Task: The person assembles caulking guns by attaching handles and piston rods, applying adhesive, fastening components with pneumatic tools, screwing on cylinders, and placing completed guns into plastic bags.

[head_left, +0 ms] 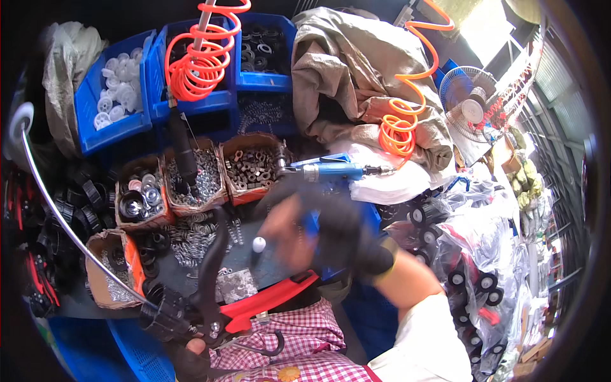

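Low in the picture, my left hand point(191, 360), in a dark fingerless glove, closes round the black collar end of a caulking gun point(267, 302). The gun has a red handle, a black trigger point(213, 261) and a hooked metal rod point(277, 347). Its long rod, bowed by the lens, runs to a white disc point(23, 120) at the far left. Over the bench, my right hand point(312, 229), also in a dark fingerless glove, is smeared by motion. Nearest to it are a blue air ratchet point(337, 170) behind and a small white-tipped dark object point(259, 244), whose kind I cannot make out.
Cardboard boxes hold nuts point(250, 169), small screws point(202, 172) and washers point(143, 194). Loose springs point(194, 242) lie on the bench. Blue bins point(114, 134) stand behind. Orange coiled hoses point(200, 67) and a dark air screwdriver point(182, 149) hang overhead. Bagged parts point(471, 242) are heaped at right.
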The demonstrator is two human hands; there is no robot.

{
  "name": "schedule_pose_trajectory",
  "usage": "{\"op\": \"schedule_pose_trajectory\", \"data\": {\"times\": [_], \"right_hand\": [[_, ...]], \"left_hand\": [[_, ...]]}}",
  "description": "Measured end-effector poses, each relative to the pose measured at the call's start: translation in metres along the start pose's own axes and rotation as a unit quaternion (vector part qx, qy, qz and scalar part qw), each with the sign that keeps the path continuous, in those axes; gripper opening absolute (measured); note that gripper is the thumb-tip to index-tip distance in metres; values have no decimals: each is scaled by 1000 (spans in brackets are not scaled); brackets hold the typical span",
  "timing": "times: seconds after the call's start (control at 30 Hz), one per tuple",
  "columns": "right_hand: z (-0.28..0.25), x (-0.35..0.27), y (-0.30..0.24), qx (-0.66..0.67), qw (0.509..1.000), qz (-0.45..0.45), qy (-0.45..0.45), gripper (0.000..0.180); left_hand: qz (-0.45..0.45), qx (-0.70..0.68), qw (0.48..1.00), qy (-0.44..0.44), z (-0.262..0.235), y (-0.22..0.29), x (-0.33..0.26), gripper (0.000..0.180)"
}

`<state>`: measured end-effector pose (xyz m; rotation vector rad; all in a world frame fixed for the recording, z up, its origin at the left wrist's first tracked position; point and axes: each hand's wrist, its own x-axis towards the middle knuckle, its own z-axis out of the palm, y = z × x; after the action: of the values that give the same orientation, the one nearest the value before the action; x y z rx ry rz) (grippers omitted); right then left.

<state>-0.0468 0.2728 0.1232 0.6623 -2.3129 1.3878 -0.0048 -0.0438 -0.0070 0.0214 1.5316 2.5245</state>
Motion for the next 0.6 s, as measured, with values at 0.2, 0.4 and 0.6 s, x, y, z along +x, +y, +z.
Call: {"op": "schedule_pose_trajectory", "data": {"times": [0.2,0.4,0.6], "right_hand": [[-144,45,206,-591,718,323,-178,28],[-182,42,306,-649,737,184,-41,56],[-204,20,240,-587,721,367,-9,39]], "left_hand": [[-126,37,991,-28,-31,-54,-33,61],[-155,123,980,-2,-9,-48,-38,40],[-125,135,983,29,19,-53,-21,33]]}}
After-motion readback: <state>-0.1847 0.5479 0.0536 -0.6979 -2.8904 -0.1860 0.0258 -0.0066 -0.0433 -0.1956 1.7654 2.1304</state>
